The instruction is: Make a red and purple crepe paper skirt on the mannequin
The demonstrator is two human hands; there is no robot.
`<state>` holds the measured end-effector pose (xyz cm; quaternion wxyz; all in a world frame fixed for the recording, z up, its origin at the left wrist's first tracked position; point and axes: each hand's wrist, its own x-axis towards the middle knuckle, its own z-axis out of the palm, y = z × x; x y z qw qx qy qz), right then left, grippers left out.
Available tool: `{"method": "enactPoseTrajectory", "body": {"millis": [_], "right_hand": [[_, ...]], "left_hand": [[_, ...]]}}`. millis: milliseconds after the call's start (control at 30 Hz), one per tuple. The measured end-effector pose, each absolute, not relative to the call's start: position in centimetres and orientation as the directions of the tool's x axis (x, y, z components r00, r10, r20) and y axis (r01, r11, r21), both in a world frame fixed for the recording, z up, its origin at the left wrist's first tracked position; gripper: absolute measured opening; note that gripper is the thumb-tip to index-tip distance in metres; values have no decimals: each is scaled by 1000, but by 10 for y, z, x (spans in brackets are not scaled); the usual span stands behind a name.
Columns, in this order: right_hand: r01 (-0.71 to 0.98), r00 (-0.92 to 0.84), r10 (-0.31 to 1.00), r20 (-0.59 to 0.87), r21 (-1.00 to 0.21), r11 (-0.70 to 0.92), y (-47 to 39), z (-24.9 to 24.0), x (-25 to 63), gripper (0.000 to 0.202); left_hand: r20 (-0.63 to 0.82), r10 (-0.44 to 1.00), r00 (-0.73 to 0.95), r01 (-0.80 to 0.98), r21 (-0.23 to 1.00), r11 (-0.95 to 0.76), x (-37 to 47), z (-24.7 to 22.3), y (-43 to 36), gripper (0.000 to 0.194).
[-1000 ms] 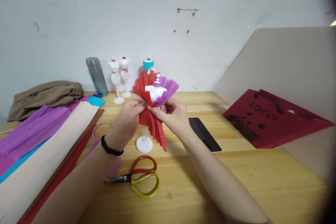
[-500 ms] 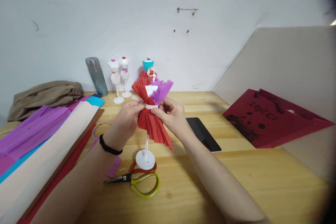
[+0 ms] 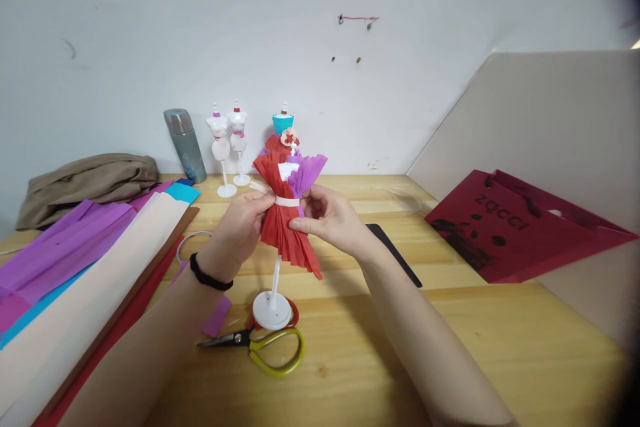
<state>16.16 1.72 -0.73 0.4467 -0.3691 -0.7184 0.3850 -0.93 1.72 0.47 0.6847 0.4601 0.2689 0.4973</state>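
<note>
A small white dress-form mannequin [image 3: 289, 169] leans a little between my hands, its round base [image 3: 271, 309] over the scissors' red handle. Red crepe paper [image 3: 285, 230] covers one shoulder and flares out as a skirt; purple crepe paper [image 3: 311, 172] fans over the other shoulder. Around the waist runs a pale paper band [image 3: 288, 201]. My left hand [image 3: 245, 223], closed, pinches this band at the waist's left side, and a loose end pokes out behind the fingers. My right hand [image 3: 333, 217] is closed on the skirt's right side, thumb in front and fingers partly hidden behind.
Scissors [image 3: 273, 350] lie in front. Coloured paper sheets [image 3: 100, 273] and brown cloth [image 3: 90, 183] are at left. Behind stand a flask [image 3: 186, 147], two bare mannequins [image 3: 219, 140] and a dressed one [image 3: 283, 123]. A black phone [image 3: 393, 253] and red bag [image 3: 520, 227] are at right.
The mannequin has tilted, its base shifting slightly left and nearer me. My right thumb has slid from the waist band down onto the red skirt, and my right wrist has moved right over the phone.
</note>
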Motion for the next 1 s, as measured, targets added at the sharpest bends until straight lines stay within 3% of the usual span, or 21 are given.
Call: {"method": "enactPoseTrajectory", "body": {"millis": [300,433,1000], "right_hand": [[264,-399,858,324,-855,446,12,2,162,42],[308,-386,857,342,-828,469,11,2,161,36],[302,-402,855,329,-834,463,16,-4,160,40]], "left_hand": [[117,943,312,-419,907,26,-11,-2,23,12],[101,944,314,-411,911,39,-11,-3,24,14],[73,946,315,-365,930,50,-15,-7,29,14]]}}
